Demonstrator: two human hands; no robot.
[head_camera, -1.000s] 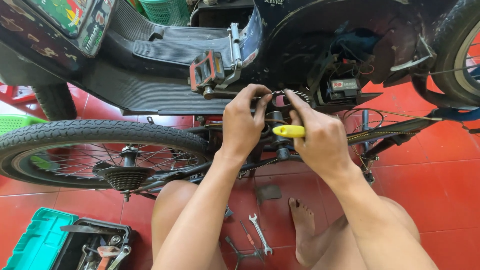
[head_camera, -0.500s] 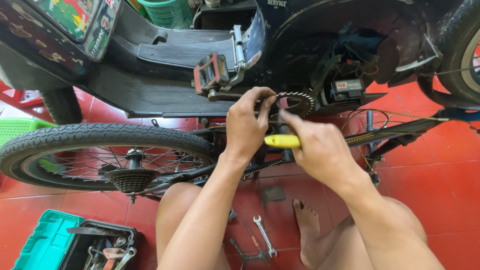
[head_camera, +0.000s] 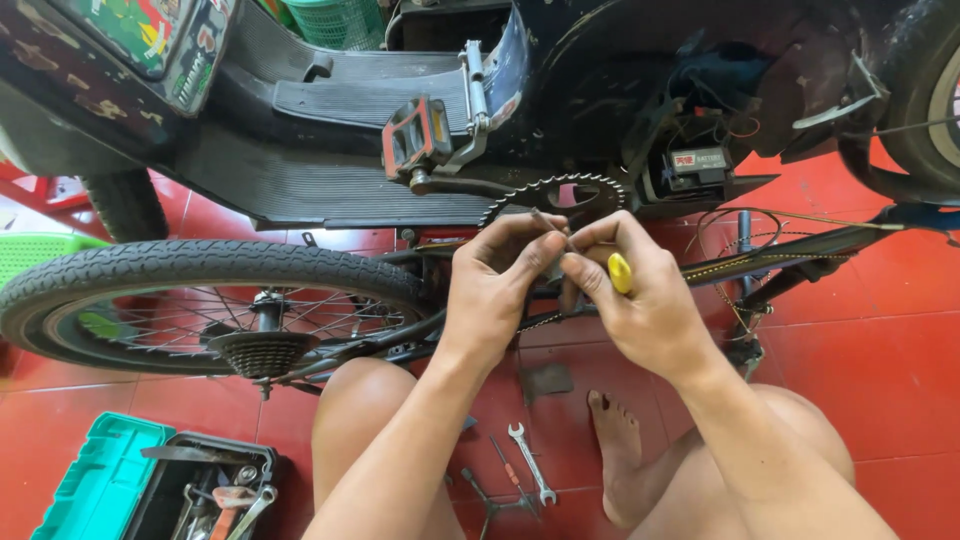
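On red tile floor (head_camera: 880, 380), under an upturned bike: right hand (head_camera: 640, 300) clenched round yellow screwdriver (head_camera: 620, 272), tip at chainring (head_camera: 560, 195). Left hand (head_camera: 500, 285) pinches the shaft. Wrench (head_camera: 530, 462), toolbox (head_camera: 95, 480) near.

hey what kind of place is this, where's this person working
Probably an informal bike repair spot at a home or small shop, on a red tiled floor. An upturned bicycle's rear wheel and chainring are being worked on, an open toolbox sits nearby, and a wrench lies loose on the tiles.
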